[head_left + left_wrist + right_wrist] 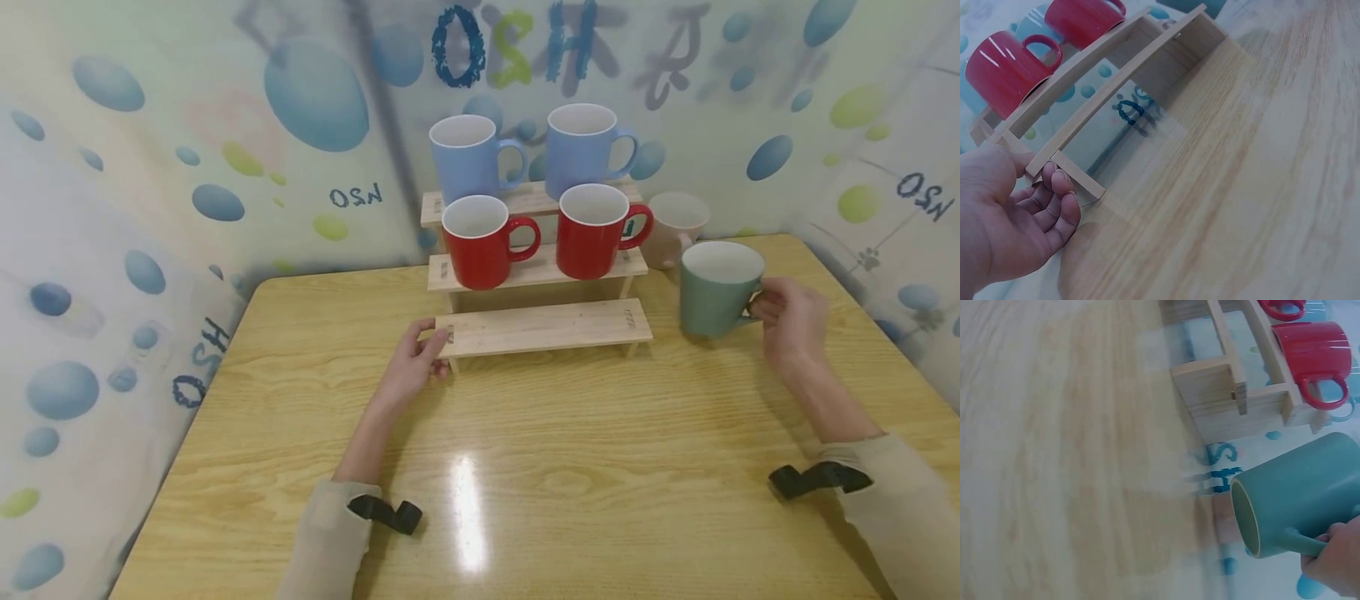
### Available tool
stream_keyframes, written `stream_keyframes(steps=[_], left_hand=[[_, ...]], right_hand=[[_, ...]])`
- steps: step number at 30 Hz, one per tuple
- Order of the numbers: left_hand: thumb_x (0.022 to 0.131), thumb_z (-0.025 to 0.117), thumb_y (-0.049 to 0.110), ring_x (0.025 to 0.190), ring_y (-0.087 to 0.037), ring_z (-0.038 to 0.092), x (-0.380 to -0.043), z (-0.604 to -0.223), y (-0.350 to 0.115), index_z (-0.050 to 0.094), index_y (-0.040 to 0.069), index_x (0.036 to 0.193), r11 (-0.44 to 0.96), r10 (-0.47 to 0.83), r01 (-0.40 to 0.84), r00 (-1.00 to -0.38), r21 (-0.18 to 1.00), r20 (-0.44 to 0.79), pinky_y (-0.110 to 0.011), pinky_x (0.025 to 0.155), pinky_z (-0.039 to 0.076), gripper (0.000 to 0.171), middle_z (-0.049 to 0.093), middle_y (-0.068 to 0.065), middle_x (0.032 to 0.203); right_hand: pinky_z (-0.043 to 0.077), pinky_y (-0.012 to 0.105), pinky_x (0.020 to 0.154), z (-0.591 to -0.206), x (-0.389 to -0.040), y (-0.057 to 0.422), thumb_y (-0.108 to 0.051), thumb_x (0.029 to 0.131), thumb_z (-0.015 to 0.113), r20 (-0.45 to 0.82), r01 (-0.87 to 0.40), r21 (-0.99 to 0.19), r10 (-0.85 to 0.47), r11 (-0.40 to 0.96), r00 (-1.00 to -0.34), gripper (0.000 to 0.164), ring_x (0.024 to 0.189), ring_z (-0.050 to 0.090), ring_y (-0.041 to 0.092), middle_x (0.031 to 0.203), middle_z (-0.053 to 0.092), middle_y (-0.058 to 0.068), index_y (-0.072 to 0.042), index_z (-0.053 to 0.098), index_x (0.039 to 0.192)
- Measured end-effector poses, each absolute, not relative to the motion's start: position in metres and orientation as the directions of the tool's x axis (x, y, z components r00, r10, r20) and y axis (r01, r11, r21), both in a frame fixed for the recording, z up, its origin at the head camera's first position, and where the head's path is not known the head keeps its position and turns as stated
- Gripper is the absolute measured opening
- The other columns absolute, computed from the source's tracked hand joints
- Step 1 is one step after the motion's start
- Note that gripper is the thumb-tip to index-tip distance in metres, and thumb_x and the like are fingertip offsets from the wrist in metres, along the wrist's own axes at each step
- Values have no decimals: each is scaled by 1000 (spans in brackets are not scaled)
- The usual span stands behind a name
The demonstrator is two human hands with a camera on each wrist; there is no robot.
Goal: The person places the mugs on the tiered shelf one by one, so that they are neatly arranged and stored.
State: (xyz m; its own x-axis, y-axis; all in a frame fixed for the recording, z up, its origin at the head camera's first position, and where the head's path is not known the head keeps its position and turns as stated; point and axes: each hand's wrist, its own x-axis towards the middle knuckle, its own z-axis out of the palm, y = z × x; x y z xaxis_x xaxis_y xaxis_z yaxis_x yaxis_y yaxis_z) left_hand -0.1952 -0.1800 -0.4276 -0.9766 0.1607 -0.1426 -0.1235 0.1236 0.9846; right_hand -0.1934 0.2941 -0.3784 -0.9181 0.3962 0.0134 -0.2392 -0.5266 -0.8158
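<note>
My right hand (797, 325) grips the handle of a green mug (716, 292) at the right of a three-tier wooden rack (543, 327). In the right wrist view, fingers curl round that handle; whether the mug's base touches the table cannot be told. The rack's lowest step is bare. My left hand (412, 360) pinches the left end of that step between thumb and fingers, as the left wrist view also shows. Two red mugs (480, 246) stand on the middle step, and two blue mugs (465, 158) on the top one, their handles to the right.
Behind the green mug, a pale pink mug (678, 218) stands at the rack's right, partly hidden. The wooden table (562, 483) meets patterned walls (315, 208) at the back and sides. Light glares off its front middle.
</note>
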Motion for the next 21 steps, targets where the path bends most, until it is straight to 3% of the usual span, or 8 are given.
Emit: stream_keyframes(steps=[3, 7, 12, 21], left_hand=[[106, 52, 37, 75, -17, 58, -195, -427, -180, 36, 8, 148, 124, 161, -122, -977, 985, -142, -26, 70, 51, 53, 60, -12, 115], [106, 52, 36, 75, -17, 58, -195, -426, -180, 38, 8, 147, 122, 163, -116, -977, 986, -135, -26, 69, 51, 52, 61, -12, 114], [106, 52, 35, 76, -17, 58, -195, -425, -179, 38, 7, 147, 114, 164, -116, -977, 987, -134, -26, 69, 51, 51, 60, -13, 116], [107, 51, 34, 75, -15, 58, -195, -427, -180, 35, 6, 148, 123, 164, -110, -978, 986, -130, -24, 69, 52, 53, 57, -15, 127]], right_hand=[[22, 19, 43, -373, -191, 295, 13, 96, 43, 51, -282, -791, 400, -543, -915, 50, 39, 29, 11, 41, 41, 3, 4, 56, 48], [11, 23, 49, -369, -187, 295, 17, 96, 36, 113, -337, -762, 399, -553, -910, 53, 48, 14, 13, 44, 27, 3, 4, 48, 46], [11, 24, 50, -367, -181, 296, 20, 94, 33, 177, -389, -733, 395, -558, -901, 51, 50, 10, 12, 48, 22, 4, 5, 42, 46], [20, 26, 46, -366, -172, 293, 22, 94, 30, 211, -410, -661, 369, -628, -905, 53, 47, 13, 13, 40, 44, 7, 11, 58, 51]])
